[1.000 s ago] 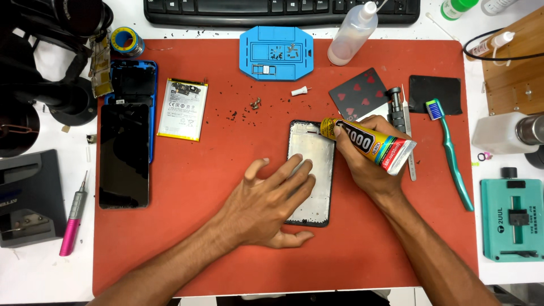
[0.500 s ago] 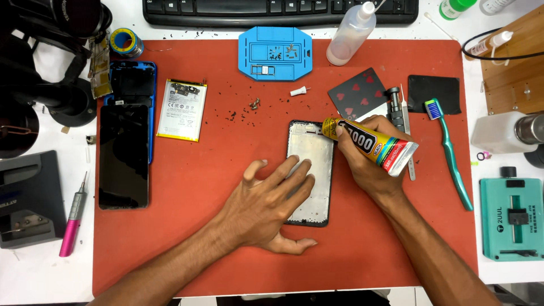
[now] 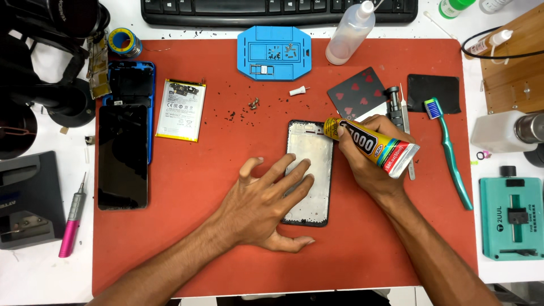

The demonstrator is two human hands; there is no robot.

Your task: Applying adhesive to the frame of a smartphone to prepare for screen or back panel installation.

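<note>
A black phone frame (image 3: 310,152) with a silver inner plate lies in the middle of the red mat (image 3: 198,243). My left hand (image 3: 263,207) presses flat on its lower half, fingers spread. My right hand (image 3: 368,164) grips a yellow and black glue tube (image 3: 371,146), with the nozzle touching the frame's top right edge.
A black phone screen (image 3: 123,156), a blue back cover (image 3: 131,84) and a white battery (image 3: 181,109) lie on the left. A blue screw tray (image 3: 274,54), a squeeze bottle (image 3: 350,35), a playing card (image 3: 357,93), a green toothbrush (image 3: 450,153) and a pink screwdriver (image 3: 72,226) surround the work area.
The glue tube's nozzle has crept slightly along the frame's top right edge. My left hand stays pressed on the frame.
</note>
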